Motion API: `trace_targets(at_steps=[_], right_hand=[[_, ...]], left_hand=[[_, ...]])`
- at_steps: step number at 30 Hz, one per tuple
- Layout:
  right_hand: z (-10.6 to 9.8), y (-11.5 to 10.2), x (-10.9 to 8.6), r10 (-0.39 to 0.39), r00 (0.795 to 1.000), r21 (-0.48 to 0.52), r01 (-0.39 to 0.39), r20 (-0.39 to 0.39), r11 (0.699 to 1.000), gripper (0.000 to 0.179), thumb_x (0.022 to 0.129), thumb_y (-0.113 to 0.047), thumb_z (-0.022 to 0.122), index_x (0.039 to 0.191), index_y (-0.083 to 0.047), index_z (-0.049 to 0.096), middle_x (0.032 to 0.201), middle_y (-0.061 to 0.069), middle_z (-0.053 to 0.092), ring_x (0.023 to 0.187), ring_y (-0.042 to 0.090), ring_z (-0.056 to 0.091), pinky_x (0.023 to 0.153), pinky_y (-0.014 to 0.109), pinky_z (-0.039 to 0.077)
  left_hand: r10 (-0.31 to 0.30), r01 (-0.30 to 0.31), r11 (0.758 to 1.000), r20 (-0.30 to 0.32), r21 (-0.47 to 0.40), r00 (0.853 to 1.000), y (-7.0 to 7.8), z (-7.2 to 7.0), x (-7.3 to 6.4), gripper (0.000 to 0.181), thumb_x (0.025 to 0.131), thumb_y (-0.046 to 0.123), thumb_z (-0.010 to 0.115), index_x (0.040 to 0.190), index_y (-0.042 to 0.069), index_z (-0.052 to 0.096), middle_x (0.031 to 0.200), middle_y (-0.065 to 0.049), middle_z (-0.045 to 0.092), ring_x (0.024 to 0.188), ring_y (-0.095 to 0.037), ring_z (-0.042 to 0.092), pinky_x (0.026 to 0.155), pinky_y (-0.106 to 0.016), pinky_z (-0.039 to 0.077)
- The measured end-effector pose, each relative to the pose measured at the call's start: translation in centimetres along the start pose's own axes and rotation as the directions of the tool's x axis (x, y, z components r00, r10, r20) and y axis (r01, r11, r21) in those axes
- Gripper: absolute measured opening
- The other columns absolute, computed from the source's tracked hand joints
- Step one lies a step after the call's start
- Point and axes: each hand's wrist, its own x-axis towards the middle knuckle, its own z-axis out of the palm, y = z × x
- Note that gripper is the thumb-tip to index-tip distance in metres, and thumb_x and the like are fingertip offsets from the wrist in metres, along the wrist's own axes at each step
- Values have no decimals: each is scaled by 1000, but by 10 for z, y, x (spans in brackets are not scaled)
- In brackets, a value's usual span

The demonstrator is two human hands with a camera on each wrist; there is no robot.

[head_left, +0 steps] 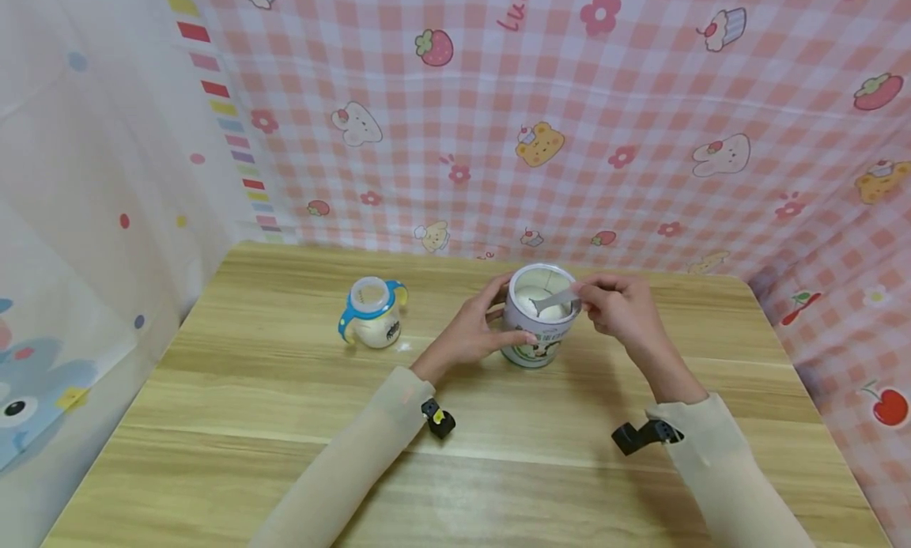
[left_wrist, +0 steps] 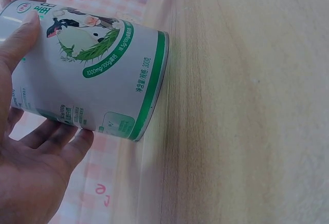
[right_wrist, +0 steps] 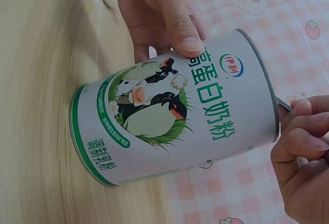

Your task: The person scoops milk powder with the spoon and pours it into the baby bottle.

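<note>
An open milk powder can (head_left: 548, 330), white with a green band and a cow picture, stands upright on the table. My left hand (head_left: 470, 330) grips its left side, thumb across the front and fingers curved behind, as the left wrist view also shows. Pale powder (head_left: 528, 296) lies inside. Over the rim on the right, my right hand (head_left: 626, 315) pinches the handle of a grey spoon (head_left: 558, 298), whose end dips into the can. In the right wrist view, curled fingers (right_wrist: 303, 142) hold the handle at the rim; the rest of the spoon is hidden.
To the left stands a baby bottle (head_left: 377, 330) with blue and yellow handles, its top uncapped and pale contents inside. A small white spill (head_left: 404, 346) lies beside it. Behind the wooden table (head_left: 285, 437) hangs a pink checked cloth (head_left: 455, 129).
</note>
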Motion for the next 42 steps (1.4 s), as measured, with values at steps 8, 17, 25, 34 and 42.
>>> trace_targets(at_steps=[8, 17, 25, 34, 42], right_hand=[[-3, 4, 1, 13, 1000, 115, -12, -7, 993, 30, 105, -20, 57, 114, 8, 65, 70, -3, 58, 52, 7, 41, 44, 22, 31], [-4, 8, 2, 24, 999, 231, -15, -38, 973, 20, 104, -15, 58, 103, 2, 67, 69, -3, 58, 55, 7, 46, 44, 20, 33], [-5, 10, 0, -35, 994, 330, 69, -106, 941, 19, 103, -12, 61, 91, 3, 65, 66, -4, 58, 51, 7, 44, 43, 20, 35], [-5, 9, -1, -82, 981, 280, 130, -177, 951, 23, 101, -17, 65, 89, 3, 67, 65, -3, 58, 50, 8, 44, 42, 21, 38], [-5, 9, 1, -67, 977, 218, 112, -203, 969, 31, 100, -22, 68, 97, 8, 65, 65, -3, 58, 51, 8, 45, 42, 21, 40]], left_hand=[[-16, 16, 1000, -5, 3, 1000, 0, 0, -2, 93, 82, 25, 89, 157, 31, 33, 152, 0, 49, 144, -24, 48, 120, -37, 44], [-29, 29, 1000, -7, -3, 1000, 0, 0, -2, 93, 81, 27, 89, 156, 37, 34, 153, 0, 49, 144, -21, 47, 120, -36, 44], [-22, 22, 1000, -1, 0, 1000, 1, 0, -2, 92, 82, 25, 88, 156, 34, 34, 150, -1, 50, 144, -21, 47, 121, -37, 43], [-37, 37, 999, -3, -11, 999, 0, 0, -1, 92, 83, 25, 88, 157, 34, 34, 151, -2, 49, 145, -22, 47, 121, -38, 43], [-41, 41, 999, 1, -8, 999, 2, 0, -2, 93, 82, 25, 89, 157, 33, 34, 152, -2, 49, 145, -23, 46, 121, -38, 43]])
